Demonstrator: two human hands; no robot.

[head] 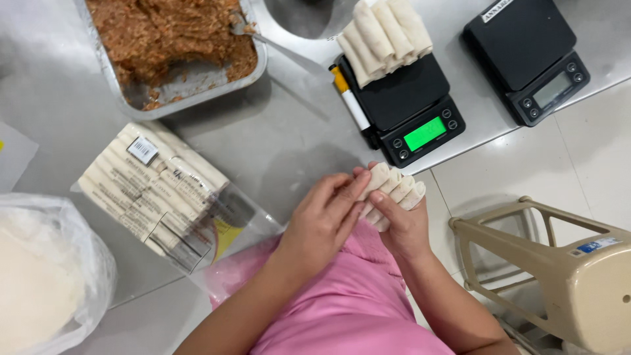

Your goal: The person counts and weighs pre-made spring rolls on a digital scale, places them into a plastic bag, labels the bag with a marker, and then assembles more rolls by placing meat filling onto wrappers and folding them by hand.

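Note:
My right hand [402, 227] cups a small stack of pale rolled spring rolls [397, 187] just off the steel table's edge. My left hand [321, 220] presses its fingers against the same stack from the left. Both hands sit above my pink clothing, in front of a black scale with a lit green display [414, 108]. A pile of the same rolls [384, 33] rests on that scale's platform.
A foil tray of brown minced filling [118, 85] with a spoon [276, 46] stands at the back left. A clear bag packed with rolls [151, 190] lies left of my hands, with a white bag [39, 276] beyond. A second black scale [526, 52], a marker [348, 98] and a beige stool [559, 263] are on the right.

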